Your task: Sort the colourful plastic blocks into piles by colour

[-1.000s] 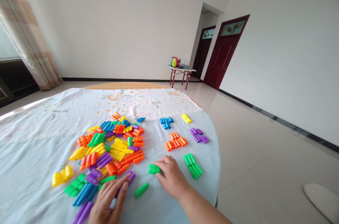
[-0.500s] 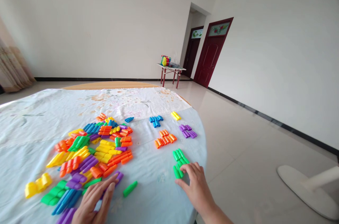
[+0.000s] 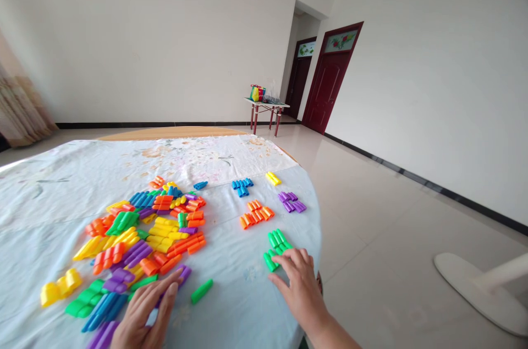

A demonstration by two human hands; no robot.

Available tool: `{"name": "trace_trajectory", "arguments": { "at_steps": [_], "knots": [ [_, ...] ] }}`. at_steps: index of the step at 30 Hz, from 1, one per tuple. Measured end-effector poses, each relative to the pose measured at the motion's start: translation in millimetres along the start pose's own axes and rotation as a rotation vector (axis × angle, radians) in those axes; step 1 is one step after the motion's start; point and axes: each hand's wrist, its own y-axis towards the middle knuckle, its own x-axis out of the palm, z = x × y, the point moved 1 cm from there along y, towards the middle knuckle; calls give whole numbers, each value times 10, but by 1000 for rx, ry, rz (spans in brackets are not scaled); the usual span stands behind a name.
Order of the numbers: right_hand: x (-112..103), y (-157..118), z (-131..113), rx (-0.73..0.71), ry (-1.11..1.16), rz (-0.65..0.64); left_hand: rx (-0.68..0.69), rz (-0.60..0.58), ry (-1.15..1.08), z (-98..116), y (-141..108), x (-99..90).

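My right hand (image 3: 297,285) is over the right part of the table, thumb and fingers apart, its fingertips at the near edge of a group of green pieces (image 3: 278,240). My left hand (image 3: 146,310) rests with its fingers stretched out at the near side of a big mixed pile, its fingertips beside a purple piece (image 3: 184,274). A lone green piece (image 3: 202,291) lies between the hands. Beyond the green group are an orange group (image 3: 256,214), a purple group (image 3: 292,202), a blue group (image 3: 242,186) and a yellow piece (image 3: 273,178).
The pile's yellow pieces (image 3: 165,234) and orange pieces (image 3: 109,258) cover the left of the cloth-covered table (image 3: 231,261). A small blue piece (image 3: 201,185) lies behind the pile. Farther back stands a small table (image 3: 284,105) with a colourful bag (image 3: 258,93).
The lower green piece by my right hand has shifted left and now lies more slanted. My right hand has moved slightly left and its fingers have spread. My left hand is nearly unchanged.
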Motion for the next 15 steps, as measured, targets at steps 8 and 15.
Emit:
{"name": "trace_trajectory", "arguments": {
  "at_steps": [8,15],
  "knots": [
    [11,14,48,16,88,9,16,6,12,11,25,3],
    [-71,-78,255,87,109,107,25,-14,-8,-106,12,34]
  ]
}}
